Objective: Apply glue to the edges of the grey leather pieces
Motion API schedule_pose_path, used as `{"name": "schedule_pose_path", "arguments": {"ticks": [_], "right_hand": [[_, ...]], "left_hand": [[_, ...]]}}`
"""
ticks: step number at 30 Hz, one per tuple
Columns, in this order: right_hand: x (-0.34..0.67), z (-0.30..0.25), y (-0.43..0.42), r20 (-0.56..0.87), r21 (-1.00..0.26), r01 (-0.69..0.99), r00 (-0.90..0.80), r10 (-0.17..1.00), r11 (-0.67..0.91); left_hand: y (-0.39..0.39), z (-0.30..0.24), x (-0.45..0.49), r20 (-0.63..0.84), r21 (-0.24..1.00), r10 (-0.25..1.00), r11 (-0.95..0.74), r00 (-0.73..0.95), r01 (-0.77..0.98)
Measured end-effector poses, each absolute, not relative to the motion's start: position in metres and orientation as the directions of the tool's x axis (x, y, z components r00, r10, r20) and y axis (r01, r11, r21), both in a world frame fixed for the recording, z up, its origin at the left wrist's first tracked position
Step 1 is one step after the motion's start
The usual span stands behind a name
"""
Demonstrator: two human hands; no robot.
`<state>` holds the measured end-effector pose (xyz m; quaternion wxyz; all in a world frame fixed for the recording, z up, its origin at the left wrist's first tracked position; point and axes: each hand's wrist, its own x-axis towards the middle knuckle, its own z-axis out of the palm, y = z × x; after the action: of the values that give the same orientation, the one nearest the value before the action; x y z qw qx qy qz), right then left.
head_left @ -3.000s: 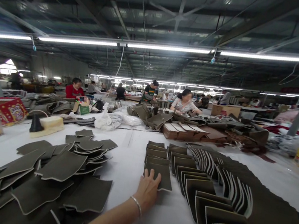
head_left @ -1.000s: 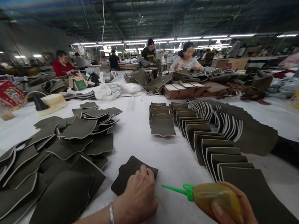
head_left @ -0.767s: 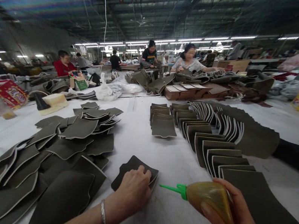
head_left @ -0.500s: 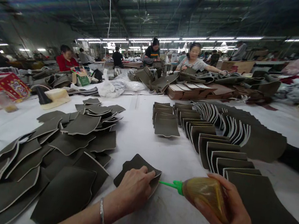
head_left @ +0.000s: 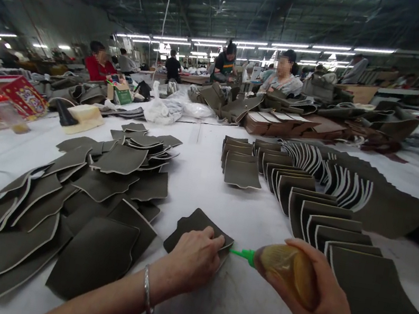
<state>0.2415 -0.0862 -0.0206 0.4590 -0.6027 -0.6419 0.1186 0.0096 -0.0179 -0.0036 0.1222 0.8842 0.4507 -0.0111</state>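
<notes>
Under my left hand (head_left: pixel 195 255) lies a dark olive leather-like panel (head_left: pixel 191 222) with a pale cut edge. The fingers are curled and press on its right part, holding that edge; some fingertips are hidden. My right hand (head_left: pixel 331 306) is wrapped round a squeeze bottle (head_left: pixel 286 272) of amber glue-like liquid, tilted on its side. Its green nozzle (head_left: pixel 244 254) points left, and the tip meets the panel's right edge beside my left fingers. Whether liquid is coming out is too small to tell.
A loose heap of similar panels (head_left: pixel 92 255) spreads across the left of the white table (head_left: pixel 199 171). Overlapping rows of panels (head_left: pixel 374 297) fan out on the right. Plastic bags (head_left: pixel 165 109) and brown stacked pieces (head_left: pixel 275 125) lie at the back, where several people work.
The view has shifted slightly, so the background sits differently. My left hand still presses the panel, and the bottle's nozzle tip stays at its right edge.
</notes>
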Motion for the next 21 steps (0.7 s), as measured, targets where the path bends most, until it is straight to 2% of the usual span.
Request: {"name": "schedule_pose_path", "arguments": {"ticks": [6,10,16,21], "right_hand": [[0.240,-0.017,-0.084,0.443,-0.722,0.659,0.203,0.874,0.213],[0.240,-0.017,-0.084,0.388,-0.763,0.618,0.203,0.899,0.190],[0.249,-0.027,-0.081,0.468,-0.709,0.663,0.186,0.864,0.241],[0.252,-0.033,-0.081,0.446,-0.728,0.643,0.178,0.877,0.239]], "left_hand": [[-0.016,-0.004,0.008,-0.132,0.222,0.782,-0.575,0.609,0.787],[-0.016,-0.003,0.008,-0.140,0.235,0.777,-0.576,0.614,0.783],[-0.018,-0.002,0.007,-0.154,0.238,0.776,-0.571,0.611,0.786],[-0.018,0.001,0.007,-0.166,0.243,0.769,-0.574,0.617,0.782]]}}
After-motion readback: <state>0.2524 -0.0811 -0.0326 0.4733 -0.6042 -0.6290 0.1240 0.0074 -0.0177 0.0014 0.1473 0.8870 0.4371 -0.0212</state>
